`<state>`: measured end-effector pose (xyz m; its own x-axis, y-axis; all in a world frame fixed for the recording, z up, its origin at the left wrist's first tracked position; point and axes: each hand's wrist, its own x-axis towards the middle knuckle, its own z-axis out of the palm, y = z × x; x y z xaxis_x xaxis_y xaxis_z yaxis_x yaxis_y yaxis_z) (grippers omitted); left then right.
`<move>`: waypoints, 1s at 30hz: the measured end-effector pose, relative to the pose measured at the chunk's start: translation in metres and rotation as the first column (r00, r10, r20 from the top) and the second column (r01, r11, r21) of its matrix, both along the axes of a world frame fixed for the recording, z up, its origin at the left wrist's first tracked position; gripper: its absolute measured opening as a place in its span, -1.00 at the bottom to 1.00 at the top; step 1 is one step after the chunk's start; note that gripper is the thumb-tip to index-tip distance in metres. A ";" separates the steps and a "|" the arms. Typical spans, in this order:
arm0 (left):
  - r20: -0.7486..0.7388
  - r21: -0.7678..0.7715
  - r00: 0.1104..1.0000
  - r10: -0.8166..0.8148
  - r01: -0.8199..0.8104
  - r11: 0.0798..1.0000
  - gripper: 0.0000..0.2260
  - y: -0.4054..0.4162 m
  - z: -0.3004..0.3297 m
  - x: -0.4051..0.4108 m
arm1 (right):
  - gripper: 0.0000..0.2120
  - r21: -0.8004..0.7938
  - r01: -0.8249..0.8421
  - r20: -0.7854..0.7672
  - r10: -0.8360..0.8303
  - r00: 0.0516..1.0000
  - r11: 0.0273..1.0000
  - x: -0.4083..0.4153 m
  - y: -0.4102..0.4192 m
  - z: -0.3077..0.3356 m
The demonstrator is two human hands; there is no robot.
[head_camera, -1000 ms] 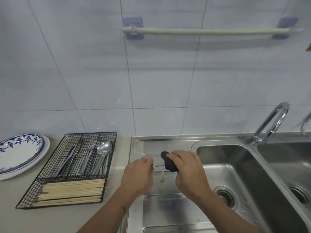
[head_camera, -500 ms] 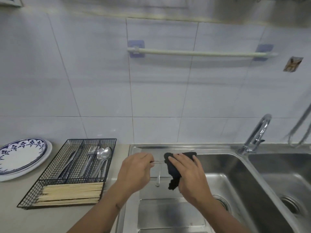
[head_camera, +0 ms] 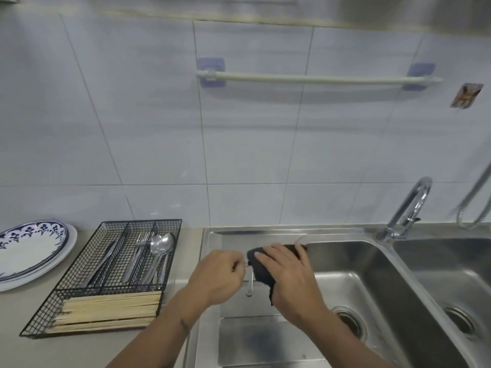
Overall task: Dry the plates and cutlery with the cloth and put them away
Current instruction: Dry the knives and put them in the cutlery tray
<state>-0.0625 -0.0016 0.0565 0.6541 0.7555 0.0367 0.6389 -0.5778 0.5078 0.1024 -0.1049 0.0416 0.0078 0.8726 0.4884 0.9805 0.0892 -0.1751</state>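
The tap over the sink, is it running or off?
Off. No water falls from the tap, and the sink basin under it shows no stream or splash.

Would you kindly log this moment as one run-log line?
step: drying cutlery | left hand: pinches utensil | right hand: wraps dark cloth round it | over: sink

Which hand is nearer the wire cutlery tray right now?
Left. The left hand is over the sink's left edge, just right of the cutlery tray. The right hand, gripping the dark cloth, is farther right over the basin.
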 end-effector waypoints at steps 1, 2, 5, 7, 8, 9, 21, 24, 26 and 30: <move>-0.015 -0.012 1.000 0.004 -0.005 1.000 -0.78 0.000 0.000 -0.002 | -0.38 -0.049 0.055 0.007 -0.055 0.998 0.997 0.006 -0.002 -0.007; -0.046 -0.020 0.999 0.008 -0.009 1.000 -0.77 0.000 -0.001 -0.006 | -0.36 -0.096 0.124 0.001 -0.124 0.992 0.988 0.013 -0.005 -0.013; -0.074 -0.078 0.997 0.028 -0.034 0.996 -0.76 0.001 -0.006 -0.013 | -0.37 -0.111 0.203 0.005 -0.204 0.979 0.973 0.017 -0.010 -0.017; -0.048 -0.119 0.998 0.028 -0.034 0.992 -0.76 0.002 -0.005 -0.010 | -0.40 -0.042 0.111 0.033 -0.109 0.993 0.993 0.005 -0.006 -0.013; -0.041 -0.134 0.999 0.017 -0.023 0.991 -0.76 0.002 -0.004 -0.008 | -0.41 -0.030 0.055 0.044 -0.053 0.998 0.998 -0.001 -0.006 -0.011; -0.041 -0.149 0.999 0.003 -0.009 0.989 -0.76 0.002 -0.003 -0.005 | -0.41 -0.046 0.016 0.044 -0.014 0.999 0.999 -0.004 -0.007 -0.012; 0.180 -0.545 0.918 0.353 -0.205 0.813 -0.87 -0.011 -0.035 -0.016 | -0.33 -0.183 0.242 -0.660 -0.302 0.688 0.953 0.040 -0.018 0.007; 0.308 -0.678 0.821 0.481 -0.166 0.716 -0.91 -0.015 -0.027 -0.001 | -0.36 -0.111 0.154 -0.629 -0.189 0.754 0.982 0.022 -0.007 0.022; 0.349 -0.755 0.738 0.577 -0.144 0.640 -0.90 -0.015 -0.021 0.011 | -0.35 -0.065 0.127 -0.541 -0.142 0.829 0.990 0.005 -0.001 0.025; 0.393 -0.865 0.537 0.746 -0.060 0.499 -0.91 -0.016 -0.003 0.025 | -0.33 -0.118 0.047 -0.386 -0.089 0.918 0.992 -0.023 -0.001 0.008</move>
<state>-0.0371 -0.0176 0.0535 0.2750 0.8812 -0.3845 -0.0489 0.4123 0.9098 0.0793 -0.1057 0.0495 0.2399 0.9091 0.3406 0.8357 -0.0150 -0.5489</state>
